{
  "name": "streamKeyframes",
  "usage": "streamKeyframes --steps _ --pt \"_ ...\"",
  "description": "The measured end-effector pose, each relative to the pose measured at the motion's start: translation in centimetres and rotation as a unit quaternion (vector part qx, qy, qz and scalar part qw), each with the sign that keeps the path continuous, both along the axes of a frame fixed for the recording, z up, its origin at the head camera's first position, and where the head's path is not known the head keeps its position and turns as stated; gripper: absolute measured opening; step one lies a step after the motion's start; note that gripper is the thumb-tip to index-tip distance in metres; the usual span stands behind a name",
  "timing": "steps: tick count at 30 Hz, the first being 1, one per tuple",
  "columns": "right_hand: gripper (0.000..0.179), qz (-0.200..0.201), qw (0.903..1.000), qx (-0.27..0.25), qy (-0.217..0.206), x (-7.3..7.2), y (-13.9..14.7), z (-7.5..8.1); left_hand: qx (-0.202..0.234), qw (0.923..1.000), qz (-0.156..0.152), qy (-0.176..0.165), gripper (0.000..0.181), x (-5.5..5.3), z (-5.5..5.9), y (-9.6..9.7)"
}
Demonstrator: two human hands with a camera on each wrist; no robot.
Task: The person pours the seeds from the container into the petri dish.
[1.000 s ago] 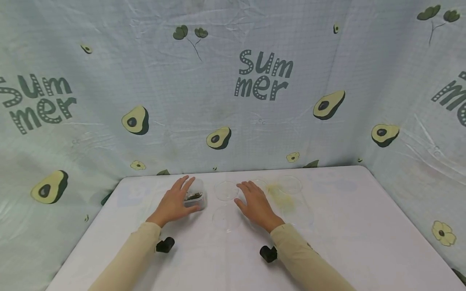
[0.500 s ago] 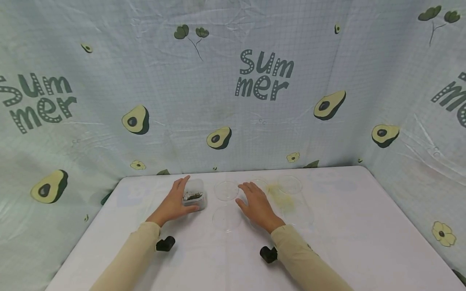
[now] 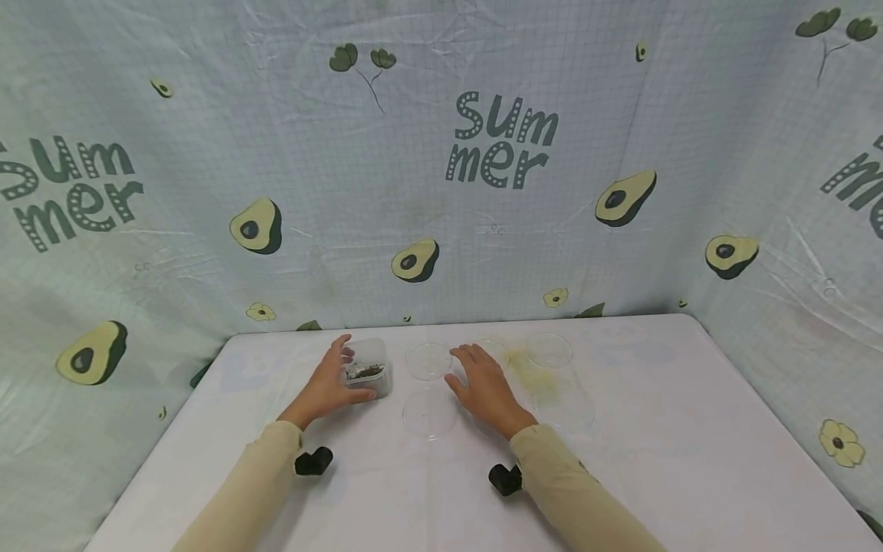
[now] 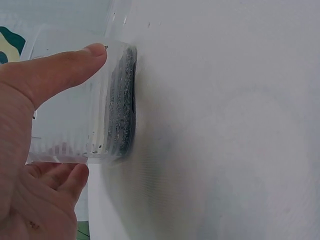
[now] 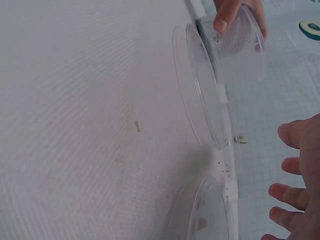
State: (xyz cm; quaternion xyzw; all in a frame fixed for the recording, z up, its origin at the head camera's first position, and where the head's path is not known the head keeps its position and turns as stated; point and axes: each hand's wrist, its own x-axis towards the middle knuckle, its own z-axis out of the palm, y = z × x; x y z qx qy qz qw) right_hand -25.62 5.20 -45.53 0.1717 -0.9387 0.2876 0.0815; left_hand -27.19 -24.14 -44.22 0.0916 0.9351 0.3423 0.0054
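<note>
On the left of the table stands a clear plastic tub (image 3: 372, 383), with a layer of dark, grainy, soil-like stuff (image 4: 122, 100) at its bottom. My left hand (image 3: 327, 387) grips it, thumb along the near wall and fingers around the left side. Both also show in the left wrist view. My right hand (image 3: 486, 391) hovers with relaxed, spread fingers and nothing in them. Below and beside it lie clear round shallow dishes or lids, among them a left back one (image 3: 426, 362) and a left front one (image 3: 428, 415). Their clear rims are hard to make out.
A yellowish patch (image 3: 534, 376) marks the white table (image 3: 690, 460) beneath more clear round pieces, such as the one at the back right (image 3: 549, 350). An avocado-printed cloth (image 3: 310, 192) hangs behind the table and along its sides.
My left fingers have drawn back from over the tub's mouth and closed around its left side. The tub stays in place. My right hand has barely moved.
</note>
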Motion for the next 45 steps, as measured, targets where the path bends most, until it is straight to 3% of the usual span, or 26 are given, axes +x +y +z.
streamKeyframes --steps 9,17,28,36,45 --pt "0.047 -0.004 1.0 0.002 -0.004 -0.3 0.0 0.1 0.05 0.9984 0.009 -0.026 0.117 -0.1 -0.4 -0.4" --pt "0.045 -0.007 0.9998 0.005 -0.019 -0.4 0.0 0.3 0.072 0.9959 0.018 -0.051 0.115 -0.2 -0.9 -0.5" --pt "0.044 -0.005 0.9999 0.007 -0.009 -0.6 -0.1 0.0 0.097 0.9919 0.036 -0.074 0.111 -0.1 -1.2 -0.8" --pt "0.044 -0.006 0.9999 0.013 -0.008 -0.8 -0.3 -0.1 0.09 0.9943 0.031 -0.048 0.106 -0.1 -1.2 -0.6" --pt "0.046 -0.009 0.9997 0.02 -0.011 -1.0 -0.5 0.0 0.091 0.9956 0.023 0.0 0.101 -0.1 -0.4 0.2"
